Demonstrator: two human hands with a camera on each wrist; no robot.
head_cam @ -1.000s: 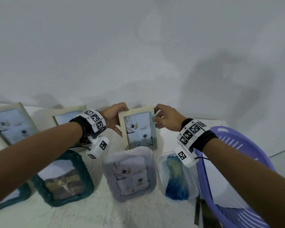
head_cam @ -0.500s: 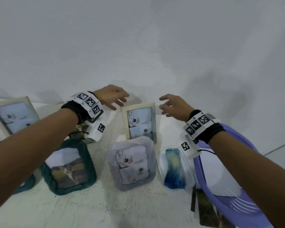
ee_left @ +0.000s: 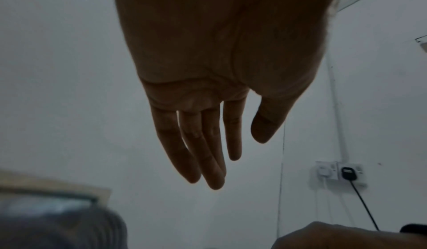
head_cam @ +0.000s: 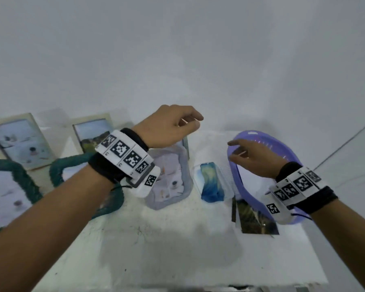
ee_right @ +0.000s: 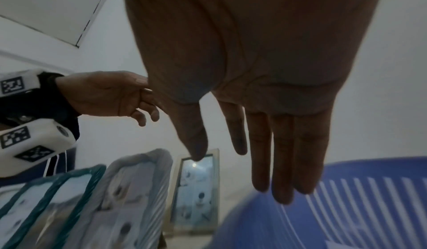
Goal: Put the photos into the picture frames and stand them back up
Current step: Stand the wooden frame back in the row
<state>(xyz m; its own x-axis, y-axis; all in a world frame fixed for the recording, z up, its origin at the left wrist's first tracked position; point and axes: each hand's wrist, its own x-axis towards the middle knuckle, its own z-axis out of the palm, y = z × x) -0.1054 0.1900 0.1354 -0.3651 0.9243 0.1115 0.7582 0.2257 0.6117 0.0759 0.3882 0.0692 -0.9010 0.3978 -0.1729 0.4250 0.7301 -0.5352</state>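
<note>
The small wooden frame [ee_right: 196, 194] with its photo stands upright by the wall; in the head view only a sliver of this wooden frame [head_cam: 185, 145] shows behind my left hand [head_cam: 173, 127]. That hand hovers above it, fingers relaxed and holding nothing, as the left wrist view of the left hand [ee_left: 231, 143] confirms. My right hand [head_cam: 251, 157] floats empty over the purple basket [head_cam: 238, 186], its fingers [ee_right: 279, 161] straight. A loose dark landscape photo [head_cam: 255, 220] lies flat beside the basket.
A grey soft frame [head_cam: 171, 180] and a clear frame with a blue picture [head_cam: 211, 182] stand in the front row. Two teal frames [head_cam: 11, 197] and two wooden frames [head_cam: 19, 142] fill the left side. The white wall is close behind.
Both hands let go of the small wooden frame, which stays standing. The hands have lifted away, the right one moving over the basket.
</note>
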